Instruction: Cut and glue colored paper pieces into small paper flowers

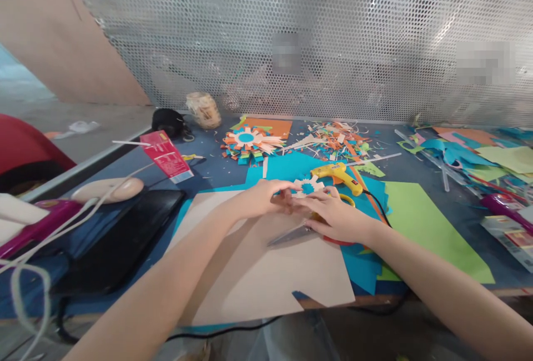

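Paper cutout (308,185) pinched by left hand (266,197) and right hand (332,214); glue gun (338,175) at two o'clock, scissors (291,234) at seven.

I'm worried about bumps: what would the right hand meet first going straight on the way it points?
Probably the left hand, just ahead of the right hand; the depth between them is unclear.

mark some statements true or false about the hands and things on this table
1. The left hand and right hand are at the small white-and-blue paper cutout. True.
2. The bright green paper sheet lies left of the beige paper sheet. False: it lies to its right.
3. The yellow plastic glue gun lies beyond the right hand. True.
4. The fringed paper flower with a round blue centre is in the left hand. False: it lies beyond both hands.
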### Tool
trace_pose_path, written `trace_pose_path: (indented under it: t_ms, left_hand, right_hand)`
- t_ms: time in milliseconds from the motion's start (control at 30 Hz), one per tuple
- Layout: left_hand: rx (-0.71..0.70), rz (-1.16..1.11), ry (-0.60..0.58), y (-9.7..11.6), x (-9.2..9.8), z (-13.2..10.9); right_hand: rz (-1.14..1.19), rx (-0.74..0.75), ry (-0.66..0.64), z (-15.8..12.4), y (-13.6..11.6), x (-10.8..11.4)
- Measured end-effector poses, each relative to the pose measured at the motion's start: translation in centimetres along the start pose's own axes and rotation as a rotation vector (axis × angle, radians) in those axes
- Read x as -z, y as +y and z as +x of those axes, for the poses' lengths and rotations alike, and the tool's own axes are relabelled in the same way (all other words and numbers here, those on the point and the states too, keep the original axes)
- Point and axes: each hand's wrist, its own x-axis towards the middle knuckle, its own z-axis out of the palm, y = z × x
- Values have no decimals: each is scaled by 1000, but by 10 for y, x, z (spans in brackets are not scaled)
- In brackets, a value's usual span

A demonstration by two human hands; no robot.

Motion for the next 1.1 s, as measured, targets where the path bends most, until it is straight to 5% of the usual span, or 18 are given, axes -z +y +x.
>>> trace_pose_path:
  t_ms: [567,767,967,1100]
  left_hand:
    - [33,3,1,3,1,-1]
    - [-5,56,159,4,8,-1]
    - [28,23,381,0,11,1]
    - [107,-73,463,-3,7,3]
  right_hand:
    - [20,30,29,0,-1,0]
    - [23,-13,87,-1,-1,2]
    - [-149,-497,487,-3,26,16]
    - [-296,-883,344,-3,43,17]
